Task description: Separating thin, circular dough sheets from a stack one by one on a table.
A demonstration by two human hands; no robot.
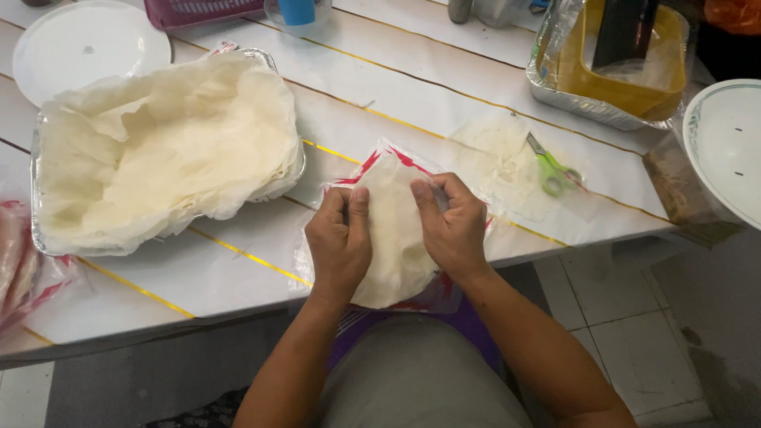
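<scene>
— Pale, papery stuff: what are both hands pinching?
— A stack of thin round wrappers (394, 230), lying on its clear red-edged bag at the table's near edge. The left hand (339, 242) and right hand (452, 226) close thumb and fingertips on the top sheet's rim, seemingly to part it.
— And the foil tray (273, 59)?
— Heaped with limp, crinkled sheets, just left.

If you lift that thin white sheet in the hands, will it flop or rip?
The pale sheet probably flops: it sags over the table edge. It may tear easily, since it looks paper-thin. Likely very light; the sheets in the foil tray lie crumpled.
</scene>
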